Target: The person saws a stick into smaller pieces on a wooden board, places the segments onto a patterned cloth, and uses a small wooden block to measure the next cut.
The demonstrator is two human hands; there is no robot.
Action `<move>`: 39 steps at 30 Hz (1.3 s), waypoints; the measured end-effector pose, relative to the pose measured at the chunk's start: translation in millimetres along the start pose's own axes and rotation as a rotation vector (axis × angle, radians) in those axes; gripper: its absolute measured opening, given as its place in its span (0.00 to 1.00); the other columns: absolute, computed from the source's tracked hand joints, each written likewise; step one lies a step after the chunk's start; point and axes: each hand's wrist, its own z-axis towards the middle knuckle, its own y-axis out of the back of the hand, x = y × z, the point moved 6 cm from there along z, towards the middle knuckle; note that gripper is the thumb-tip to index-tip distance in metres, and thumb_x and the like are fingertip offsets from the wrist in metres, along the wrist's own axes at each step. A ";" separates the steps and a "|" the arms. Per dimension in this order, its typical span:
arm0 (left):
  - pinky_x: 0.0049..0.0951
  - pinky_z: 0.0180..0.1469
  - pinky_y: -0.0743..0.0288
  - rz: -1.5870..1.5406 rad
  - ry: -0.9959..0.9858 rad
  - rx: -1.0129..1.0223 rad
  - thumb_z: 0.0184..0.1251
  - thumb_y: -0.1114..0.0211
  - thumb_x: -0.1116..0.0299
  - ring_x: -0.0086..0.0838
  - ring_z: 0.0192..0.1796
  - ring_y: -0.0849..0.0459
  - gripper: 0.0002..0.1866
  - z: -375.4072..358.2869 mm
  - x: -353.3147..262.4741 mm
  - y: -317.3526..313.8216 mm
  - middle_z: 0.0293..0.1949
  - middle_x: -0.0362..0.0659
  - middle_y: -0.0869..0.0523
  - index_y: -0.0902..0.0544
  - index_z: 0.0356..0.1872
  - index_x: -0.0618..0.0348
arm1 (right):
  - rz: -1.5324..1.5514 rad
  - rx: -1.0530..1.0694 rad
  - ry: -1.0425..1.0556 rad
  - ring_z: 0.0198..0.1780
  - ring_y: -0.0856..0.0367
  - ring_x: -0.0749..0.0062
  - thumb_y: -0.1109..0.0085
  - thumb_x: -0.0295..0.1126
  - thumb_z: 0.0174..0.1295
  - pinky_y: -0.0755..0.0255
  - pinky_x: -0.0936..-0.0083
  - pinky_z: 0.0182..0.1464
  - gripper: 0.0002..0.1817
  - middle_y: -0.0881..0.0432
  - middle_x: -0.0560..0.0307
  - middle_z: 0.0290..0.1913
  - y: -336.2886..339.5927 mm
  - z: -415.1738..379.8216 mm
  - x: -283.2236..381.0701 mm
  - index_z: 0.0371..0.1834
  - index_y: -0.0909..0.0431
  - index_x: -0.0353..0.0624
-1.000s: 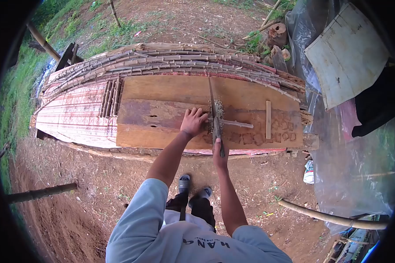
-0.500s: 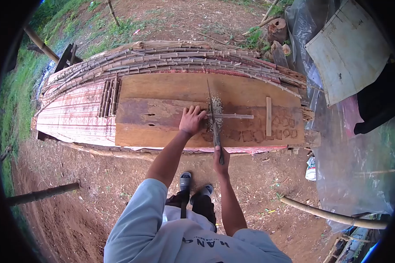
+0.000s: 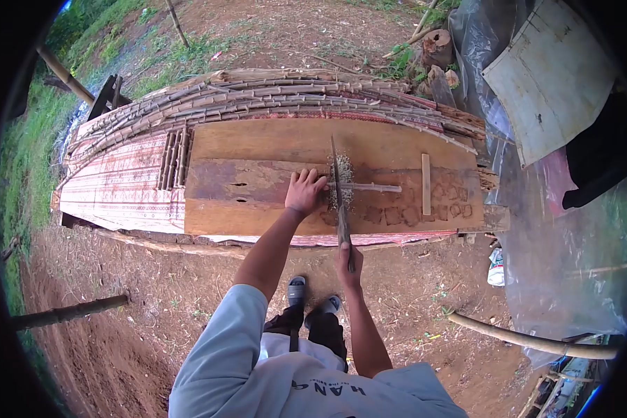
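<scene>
My right hand (image 3: 349, 265) is closed round the handle of a saw (image 3: 342, 216), whose long narrow blade points away from me across a wooden board (image 3: 258, 139). The blade lies over a thin knobbly stem (image 3: 373, 187), which sticks out to the right of it. Just left of the blade, my left hand (image 3: 306, 191) presses on the board, closed over the stem's left part, which it mostly hides. Pale sawdust (image 3: 344, 167) is scattered on both sides of the blade.
Long stems (image 3: 258, 102) lie along the table's far edge. Short cut stems (image 3: 175, 160) lie side by side on the patterned cloth (image 3: 118, 181) at the left. A flat wooden strip (image 3: 426, 184) rests on the board's right part. Plastic sheeting (image 3: 557, 258) hangs at the right.
My right hand and the saw have moved slightly back toward my body. My left hand stays in the same place on the stem. The camera view has shifted a little.
</scene>
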 end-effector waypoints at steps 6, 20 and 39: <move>0.39 0.50 0.37 0.018 -0.014 0.077 0.55 0.36 0.60 0.35 0.49 0.28 0.12 -0.5 2.5 -6.4 0.42 0.41 0.27 0.25 0.39 0.44 | 0.014 -0.007 -0.065 0.21 0.40 0.87 0.51 0.42 0.72 0.47 0.79 0.22 0.23 0.36 0.70 0.16 -7.9 37.2 5.9 0.20 0.35 0.41; 0.40 0.47 0.37 0.010 -0.023 0.037 0.55 0.36 0.61 0.36 0.48 0.28 0.10 -2.4 0.4 -4.1 0.40 0.41 0.27 0.25 0.37 0.45 | 0.009 0.002 -0.082 0.22 0.41 0.88 0.50 0.42 0.71 0.48 0.78 0.22 0.22 0.38 0.69 0.16 -9.3 39.4 11.7 0.21 0.33 0.41; 0.41 0.50 0.37 -0.045 0.029 -0.018 0.66 0.44 0.56 0.37 0.48 0.28 0.10 -2.1 7.1 -6.4 0.40 0.42 0.25 0.25 0.38 0.50 | -0.143 -0.075 0.104 0.20 0.41 0.89 0.48 0.41 0.70 0.49 0.81 0.21 0.19 0.38 0.72 0.15 47.5 -6.8 36.4 0.23 0.32 0.40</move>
